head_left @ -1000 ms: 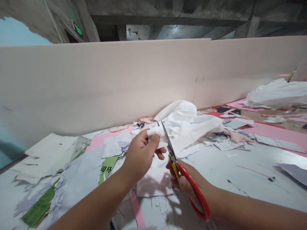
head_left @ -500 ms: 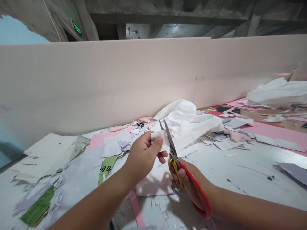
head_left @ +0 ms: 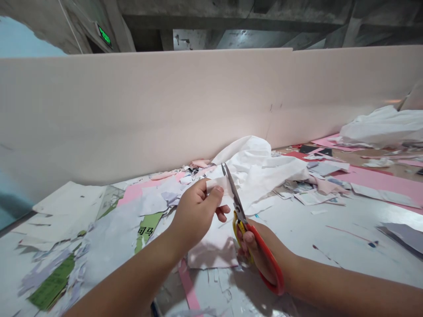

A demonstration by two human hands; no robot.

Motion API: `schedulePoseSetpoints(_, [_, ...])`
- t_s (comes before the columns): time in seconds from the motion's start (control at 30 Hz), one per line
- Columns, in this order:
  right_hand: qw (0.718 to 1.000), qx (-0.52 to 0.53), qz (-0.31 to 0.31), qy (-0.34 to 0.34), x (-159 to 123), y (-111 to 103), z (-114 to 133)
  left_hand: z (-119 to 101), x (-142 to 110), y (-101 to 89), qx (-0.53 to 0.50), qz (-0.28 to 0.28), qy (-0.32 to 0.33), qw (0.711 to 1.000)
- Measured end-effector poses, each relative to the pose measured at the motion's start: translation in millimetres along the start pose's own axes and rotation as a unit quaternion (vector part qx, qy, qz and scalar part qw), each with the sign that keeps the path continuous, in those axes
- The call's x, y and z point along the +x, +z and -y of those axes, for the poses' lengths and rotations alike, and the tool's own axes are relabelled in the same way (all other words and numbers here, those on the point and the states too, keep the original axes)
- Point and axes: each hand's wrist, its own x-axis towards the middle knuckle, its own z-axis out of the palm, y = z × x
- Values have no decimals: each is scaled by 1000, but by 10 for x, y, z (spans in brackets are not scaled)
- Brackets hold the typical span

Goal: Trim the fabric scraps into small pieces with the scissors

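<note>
Between thumb and fingers, my left hand pinches a small piece of white paper. My right hand is wrapped round the scissors, which have one red and one yellow handle. Their blades point up and away from me, only slightly apart, beside the right edge of the paper. Whether they touch it I cannot tell. Below my hands a pale pink sheet lies on the white table, partly in shadow. Behind the blades rests a crumpled white sheet.
A pale upright panel borders the table's far side. Paper scraps, green strips and white sheets lie at left. Pink sheets, scraps and a white crumpled bundle lie at right. A grey-purple sheet sits near the right edge.
The scissor blades opened wider half a second ago and have now drawn nearly together. The dark strip at the paper's top edge no longer shows. My left hand has shifted slightly right.
</note>
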Motion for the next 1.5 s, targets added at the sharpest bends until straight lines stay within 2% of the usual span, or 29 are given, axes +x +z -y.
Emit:
schedulePoseSetpoints(0.4, [995,37,-40,84,-16,14,-82,-18,2,-8,12,-1,-5,1000])
schedulePoseSetpoints(0.53, [987,133,-52,67,-12,29,-138,5,16,-30,17,-10,-7,1000])
schedulePoseSetpoints(0.7, [958,274,-59,58,15,80,-193,38,49,-56,23,-3,-2,1000])
schedulePoseSetpoints(0.8, [973,221,-55,17,19,42,-163,27,54,-101,71,49,6,996])
schedulePoseSetpoints(0.9, [988,137,-63,-28,28,-49,-19,-11,35,-170,159,156,-21,975])
schedulePoseSetpoints(0.97, [987,144,-70,-8,47,-103,127,-50,17,-205,199,231,-64,950])
schedulePoseSetpoints(1.0, [984,159,-75,24,61,-120,202,-72,9,-212,215,259,-83,938])
schedulePoseSetpoints(1.1, [974,201,-73,75,108,-130,381,-140,-1,-192,237,313,-120,912])
schedulePoseSetpoints(1.2, [975,201,-32,88,139,-115,454,-185,-11,-155,233,333,-143,903])
schedulePoseSetpoints(1.3, [982,156,-19,107,142,-110,468,-176,-64,-163,218,330,-166,903])
schedulePoseSetpoints(1.5, [986,120,7,114,135,-40,476,-21,-273,-300,119,267,-208,933])
